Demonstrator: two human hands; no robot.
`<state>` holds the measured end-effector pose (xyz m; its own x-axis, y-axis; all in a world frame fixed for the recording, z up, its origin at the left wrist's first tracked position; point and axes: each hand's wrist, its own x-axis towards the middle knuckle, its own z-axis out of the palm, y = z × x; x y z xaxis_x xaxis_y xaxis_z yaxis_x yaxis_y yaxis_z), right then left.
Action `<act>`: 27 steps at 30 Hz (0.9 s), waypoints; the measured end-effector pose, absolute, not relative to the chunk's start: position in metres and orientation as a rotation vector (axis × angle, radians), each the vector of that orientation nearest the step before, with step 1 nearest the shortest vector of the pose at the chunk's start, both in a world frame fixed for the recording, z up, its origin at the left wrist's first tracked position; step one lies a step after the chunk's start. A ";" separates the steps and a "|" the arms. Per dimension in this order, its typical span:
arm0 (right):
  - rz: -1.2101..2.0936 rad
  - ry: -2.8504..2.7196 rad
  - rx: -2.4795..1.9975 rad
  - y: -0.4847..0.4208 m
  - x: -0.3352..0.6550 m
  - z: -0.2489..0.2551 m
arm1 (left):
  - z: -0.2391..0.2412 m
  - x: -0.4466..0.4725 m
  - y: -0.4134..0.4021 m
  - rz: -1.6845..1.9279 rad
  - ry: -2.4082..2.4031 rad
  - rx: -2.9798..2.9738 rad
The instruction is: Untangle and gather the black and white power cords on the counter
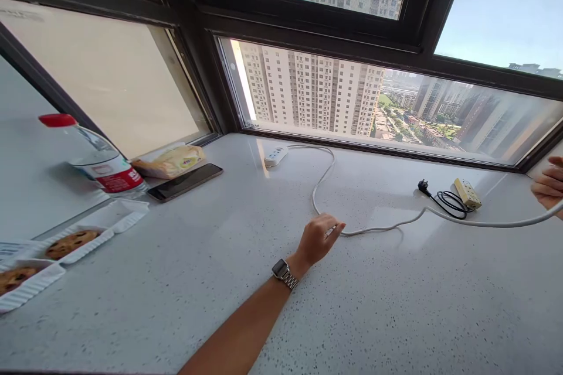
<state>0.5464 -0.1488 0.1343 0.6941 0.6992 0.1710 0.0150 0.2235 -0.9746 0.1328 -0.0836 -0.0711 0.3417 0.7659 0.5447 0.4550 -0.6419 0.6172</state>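
A white extension cord (383, 228) runs over the speckled white countertop (211, 281) from a white power strip (276, 156) near the window. Its loop passes under my left hand (320, 236), whose fingers are curled closed around the cord close to the surface. At the right edge of the picture, my right hand (549, 184) is raised and partly cut off, fingers bent. The cord rises in an arc to it and leaves the view there, so its end is hidden.
A yellowish power strip (467, 194) with a coiled black cord and plug (424, 186) sits at the right. Along the left are a red-capped water bottle (109, 167), a phone (186, 182), a soft package (173, 162) and cookies in white trays (127, 215). Dark-framed windows border the countertop.
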 end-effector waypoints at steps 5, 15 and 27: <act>0.845 -1.233 -1.190 -0.144 0.399 0.112 | -0.027 0.155 -0.098 1.404 0.847 1.612; 1.840 -1.646 -0.767 -0.164 0.261 -0.023 | 0.069 0.087 -0.094 1.431 0.546 0.325; 1.099 -1.828 -1.649 -0.151 0.427 -0.012 | 0.078 -0.004 -0.101 2.117 0.546 1.071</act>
